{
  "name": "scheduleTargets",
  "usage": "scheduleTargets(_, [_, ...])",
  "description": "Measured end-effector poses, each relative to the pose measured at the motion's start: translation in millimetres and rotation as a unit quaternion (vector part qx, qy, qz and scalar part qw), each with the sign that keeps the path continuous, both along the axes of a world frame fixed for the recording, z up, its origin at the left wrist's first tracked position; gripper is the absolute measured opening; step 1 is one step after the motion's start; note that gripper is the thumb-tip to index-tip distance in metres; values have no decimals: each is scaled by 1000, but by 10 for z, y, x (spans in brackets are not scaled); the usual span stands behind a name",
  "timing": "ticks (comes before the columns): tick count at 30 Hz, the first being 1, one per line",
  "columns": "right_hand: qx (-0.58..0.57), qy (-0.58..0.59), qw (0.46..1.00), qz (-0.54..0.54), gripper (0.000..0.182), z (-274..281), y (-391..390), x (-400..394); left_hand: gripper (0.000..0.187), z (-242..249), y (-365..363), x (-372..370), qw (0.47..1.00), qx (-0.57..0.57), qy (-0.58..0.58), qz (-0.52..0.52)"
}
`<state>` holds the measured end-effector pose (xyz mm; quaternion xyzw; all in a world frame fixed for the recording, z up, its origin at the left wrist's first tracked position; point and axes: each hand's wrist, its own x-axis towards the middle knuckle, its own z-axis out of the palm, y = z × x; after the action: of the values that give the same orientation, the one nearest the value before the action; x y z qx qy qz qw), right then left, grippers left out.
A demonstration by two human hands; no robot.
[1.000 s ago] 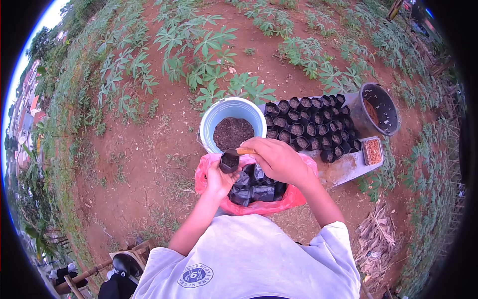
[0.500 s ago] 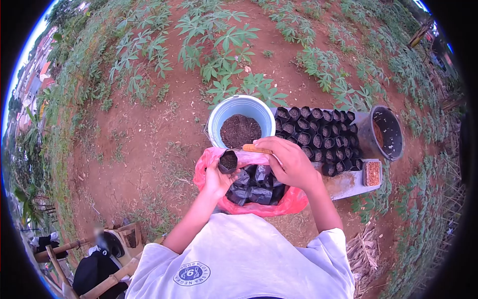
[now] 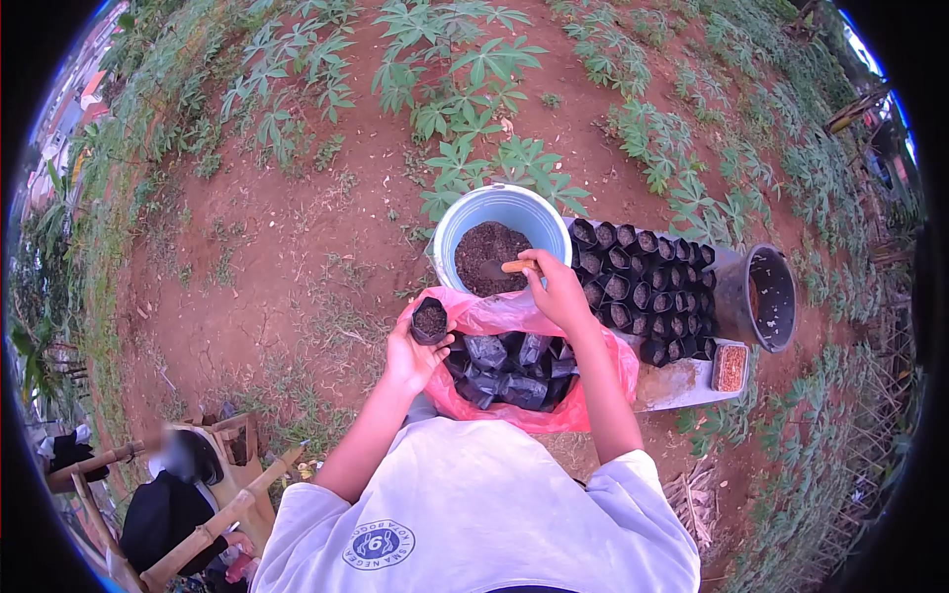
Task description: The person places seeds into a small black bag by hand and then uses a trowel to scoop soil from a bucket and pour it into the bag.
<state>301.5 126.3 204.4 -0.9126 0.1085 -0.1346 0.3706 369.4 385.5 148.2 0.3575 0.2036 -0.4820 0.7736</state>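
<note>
My left hand (image 3: 413, 358) holds a small black planting bag (image 3: 430, 320) filled with dark soil, its open top facing up. Over the blue bucket (image 3: 546, 225), my right hand (image 3: 556, 290) grips the orange-brown handle of a trowel (image 3: 518, 266), whose blade meets the dark soil (image 3: 478, 252) inside. Below both hands lies a pink plastic bag (image 3: 618, 371), open, with several folded black bags (image 3: 522, 390) in it. Rows of soil-filled black bags (image 3: 641, 296) stand to the right of the bucket.
A dark bucket (image 3: 730, 296) stands at the right end of the board (image 3: 682, 387), near a clear box of orange-brown grains (image 3: 730, 367). Leafy plants (image 3: 465, 128) grow beyond. At the lower left, a person in black (image 3: 163, 519) is beside bamboo poles (image 3: 203, 539).
My right hand has moved the trowel from above the pink bag into the blue bucket. My left hand, with the small bag, has shifted slightly left. The camera view has turned a little.
</note>
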Motion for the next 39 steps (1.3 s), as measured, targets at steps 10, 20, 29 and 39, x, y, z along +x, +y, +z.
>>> scheduleTargets(10, [128, 6, 983, -134, 18, -425, 65, -9, 49, -244, 165, 232, 999, -9, 6, -40])
scheduleTargets(20, [184, 3, 959, -214, 15, -610, 163, -14, 47, -236, 110, 392, 998, -17, 4, -57])
scheduleTargets(29, [272, -23, 930, -244, 15, -708, 147, -14, 47, -164, 146, 656, 998, -6, 3, -68])
scheduleTargets(39, [295, -5, 927, -232, 17, -739, 180, 53, 50, -131, 94, 834, 997, -4, -14, -80])
